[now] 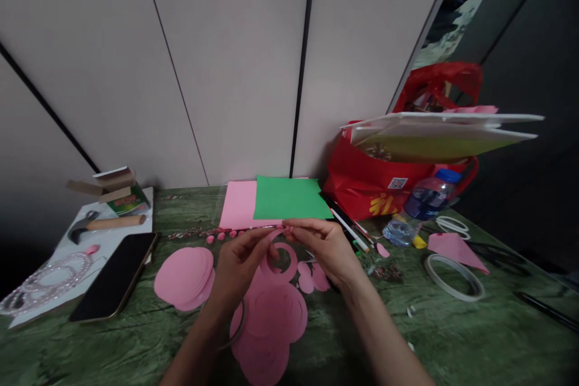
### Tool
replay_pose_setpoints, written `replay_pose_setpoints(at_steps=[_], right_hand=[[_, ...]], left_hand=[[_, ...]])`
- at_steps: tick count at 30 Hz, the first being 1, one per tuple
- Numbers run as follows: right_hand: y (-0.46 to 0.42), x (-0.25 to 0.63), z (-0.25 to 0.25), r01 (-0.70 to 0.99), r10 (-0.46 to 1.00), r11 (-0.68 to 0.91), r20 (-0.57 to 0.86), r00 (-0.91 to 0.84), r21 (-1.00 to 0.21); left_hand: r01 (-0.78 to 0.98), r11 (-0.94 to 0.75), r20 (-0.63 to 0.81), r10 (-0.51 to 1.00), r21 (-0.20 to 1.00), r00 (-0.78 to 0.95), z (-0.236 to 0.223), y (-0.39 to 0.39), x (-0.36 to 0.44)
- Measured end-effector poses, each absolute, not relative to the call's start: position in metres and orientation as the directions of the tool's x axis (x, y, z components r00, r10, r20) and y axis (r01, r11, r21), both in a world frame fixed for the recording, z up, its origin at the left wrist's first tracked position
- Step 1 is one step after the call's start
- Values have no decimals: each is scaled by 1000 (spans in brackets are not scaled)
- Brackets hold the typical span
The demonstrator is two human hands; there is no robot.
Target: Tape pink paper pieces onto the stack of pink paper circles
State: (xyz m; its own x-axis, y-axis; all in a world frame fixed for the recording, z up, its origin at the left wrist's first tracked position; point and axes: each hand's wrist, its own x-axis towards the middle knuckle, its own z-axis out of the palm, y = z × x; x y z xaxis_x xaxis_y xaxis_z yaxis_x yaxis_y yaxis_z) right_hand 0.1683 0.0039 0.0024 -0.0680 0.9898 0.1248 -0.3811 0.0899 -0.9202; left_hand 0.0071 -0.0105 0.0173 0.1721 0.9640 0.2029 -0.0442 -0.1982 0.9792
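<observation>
Pink strip (pixel 275 233), long axis crosswise, left hand (pixel 242 260) to right hand (pixel 326 247)

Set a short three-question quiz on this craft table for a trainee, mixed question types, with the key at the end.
1. Multiple choice: what colour is the paper piece held at the fingertips of the left hand and the right hand?
A) green
B) pink
C) white

2. True or false: the green sheet lies over part of the pink sheet.

3. Fill in the blank: the bottle with the blue cap is in front of the red ____.

Key:
1. B, pink
2. True
3. bag
</observation>
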Motion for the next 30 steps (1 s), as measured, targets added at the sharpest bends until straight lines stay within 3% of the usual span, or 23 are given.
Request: replay_pose_setpoints(at_steps=[17, 30], right_hand=[[4, 167, 3, -412, 996, 84, 78, 33, -907], [5, 168, 0, -401, 992, 99, 124, -36, -911]], left_hand=[[34, -213, 204, 962, 976, 181, 13, -9, 7], [30, -215, 207, 964, 976, 166, 12, -8, 6]])
